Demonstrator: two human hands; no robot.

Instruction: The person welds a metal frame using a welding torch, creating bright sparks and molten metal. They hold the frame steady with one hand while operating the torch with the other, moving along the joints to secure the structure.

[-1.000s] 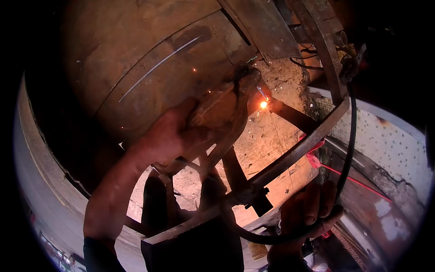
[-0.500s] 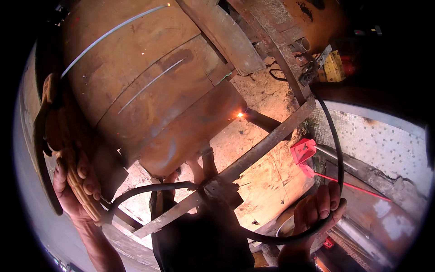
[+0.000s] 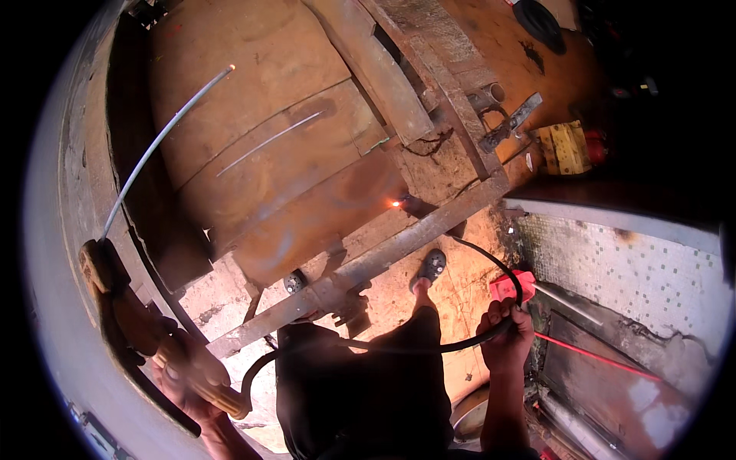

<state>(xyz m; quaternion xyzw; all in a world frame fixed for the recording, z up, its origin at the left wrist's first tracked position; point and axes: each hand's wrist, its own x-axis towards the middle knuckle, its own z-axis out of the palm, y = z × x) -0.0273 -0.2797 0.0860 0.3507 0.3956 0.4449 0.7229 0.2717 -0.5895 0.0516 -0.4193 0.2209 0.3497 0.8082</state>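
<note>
My left hand (image 3: pixel 178 383), low on the left, is closed round the ribbed handle of a worn tan welding electrode holder (image 3: pixel 132 313). A long grey welding rod (image 3: pixel 157 143) rises from its jaws, its tip glowing above the rusty sheet metal (image 3: pixel 253 69). On the right, my right hand (image 3: pixel 507 330) is closed round a black welding cable (image 3: pixel 406 349), which loops across in front of my legs to the holder handle. An orange-hot spot (image 3: pixel 396 204) glows at the sheet's right edge, apart from the rod tip. Another thin rod (image 3: pixel 268 143) lies on the sheet.
A rusty steel bar (image 3: pixel 399 249) crosses between my legs and the sheet. My shod foot (image 3: pixel 433 264) stands on the floor beyond it. To the right are a red dustpan-like piece (image 3: pixel 502 287), a tiled slab (image 3: pixel 613 264) and a yellow block (image 3: pixel 566 147).
My left hand has come down and right with the holder, and the rod tip has moved left and down. My right hand has risen leftward with the cable. The view has shifted; the hot spot is smaller.
</note>
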